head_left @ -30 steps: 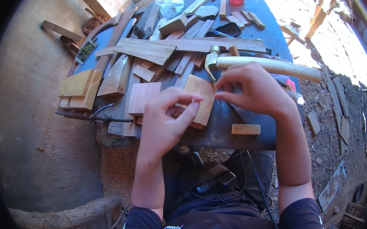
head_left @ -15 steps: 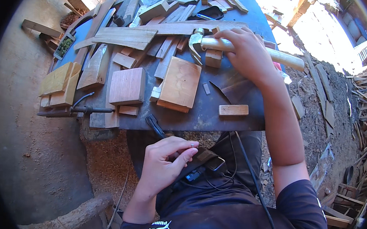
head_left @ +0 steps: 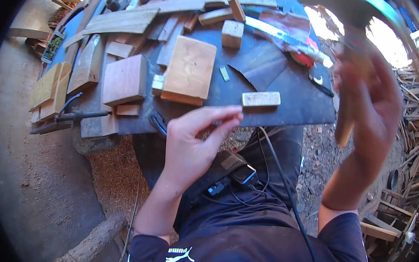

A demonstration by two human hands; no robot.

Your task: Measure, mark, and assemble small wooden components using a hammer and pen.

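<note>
My left hand (head_left: 199,140) is near the bench's front edge, thumb and finger pinched; anything between them is too small to make out. My right hand (head_left: 367,94) grips a claw hammer (head_left: 353,7), raised at the right with its head near the top edge, blurred. A light wooden block (head_left: 261,98) lies just beyond my left fingers. A larger tan block (head_left: 190,68) sits on stacked wood, with a group of thin metal pins (head_left: 224,73) to its right. A small cube (head_left: 232,34) stands behind them.
The dark bench (head_left: 299,113) carries a pinkish block (head_left: 123,77), several boards (head_left: 117,23), a bar clamp (head_left: 80,116) and a saw blade (head_left: 286,36). A wall (head_left: 26,151) is at the left, scrap wood (head_left: 418,162) at the right. A cable (head_left: 289,186) hangs past my lap.
My right hand has picked up the hammer and lifted it to the upper right. My left hand dropped toward my lap, then rose back to the bench edge. The view has shifted.
</note>
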